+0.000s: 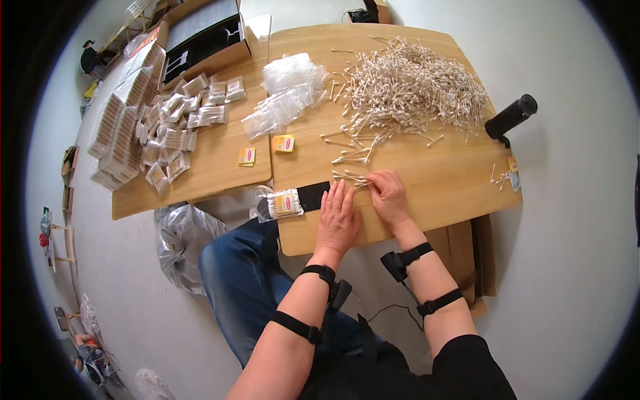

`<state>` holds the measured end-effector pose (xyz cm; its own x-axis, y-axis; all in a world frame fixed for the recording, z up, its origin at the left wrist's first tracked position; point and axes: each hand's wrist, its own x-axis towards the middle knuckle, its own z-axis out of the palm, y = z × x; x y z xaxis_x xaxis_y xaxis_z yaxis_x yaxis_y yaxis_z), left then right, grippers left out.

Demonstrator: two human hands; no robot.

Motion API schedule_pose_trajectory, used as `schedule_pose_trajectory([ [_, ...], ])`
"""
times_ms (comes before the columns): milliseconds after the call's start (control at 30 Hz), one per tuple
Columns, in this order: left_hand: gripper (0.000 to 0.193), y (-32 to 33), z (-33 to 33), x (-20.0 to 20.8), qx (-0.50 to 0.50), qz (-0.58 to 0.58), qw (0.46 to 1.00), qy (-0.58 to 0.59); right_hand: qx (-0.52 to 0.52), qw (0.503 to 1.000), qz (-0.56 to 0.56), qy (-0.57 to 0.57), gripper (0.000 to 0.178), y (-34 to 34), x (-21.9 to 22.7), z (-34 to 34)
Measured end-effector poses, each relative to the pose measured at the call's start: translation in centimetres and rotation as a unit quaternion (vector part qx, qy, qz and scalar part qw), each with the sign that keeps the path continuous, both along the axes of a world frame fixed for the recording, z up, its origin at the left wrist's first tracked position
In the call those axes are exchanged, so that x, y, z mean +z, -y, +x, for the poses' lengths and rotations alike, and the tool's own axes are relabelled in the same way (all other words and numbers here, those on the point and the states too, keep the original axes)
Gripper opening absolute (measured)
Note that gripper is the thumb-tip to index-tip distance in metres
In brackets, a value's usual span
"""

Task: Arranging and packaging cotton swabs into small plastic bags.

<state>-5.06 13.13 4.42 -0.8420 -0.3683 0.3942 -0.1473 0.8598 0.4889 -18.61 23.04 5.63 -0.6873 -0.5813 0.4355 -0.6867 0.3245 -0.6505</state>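
pinching a few swabs beside a flat left hand

near edge of the table [443, 190]. we have the right hand [389, 195] with thumb and fingers drawn together on the ends of a small group of cotton swabs [345, 176]; how many are in the pinch, we cannot tell. the swabs lie on the wood, just beyond the left fingertips, tips fanned toward our left. left hand [339, 219] palm down, fingers straight and side by side, clasping nothing we can see; what lies under the palm is hidden. its fingertips are at the right end of a black strip [313, 196]. at the strip's left end, a clear packet [285, 203] of swabs with a yellow card.

our judgement on handling: pinch lightly by the stems, since cotton heads probably crush or fray. square the fan first, so the heads line up; crossed stems would likely snag. the left hand's straight side could serve as a fence. best to work with small counts, well clear of the big swab heap [419, 87] farther up the table, so strays don't mix in.
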Motion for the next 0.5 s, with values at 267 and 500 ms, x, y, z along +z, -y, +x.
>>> schedule_pose_trajectory([
  [267,0.057,-0.3,-0.2,0.1,0.024,-0.022,0.998,0.052,-0.129,0.985,0.086,-0.072,0.031,-3.2,1.1,1.3],
  [500,0.049,0.2,-0.1,-0.4,0.004,-0.009,0.999,0.031,-0.028,0.998,0.042,-0.039,0.023,-1.3,1.5,2.1],
])
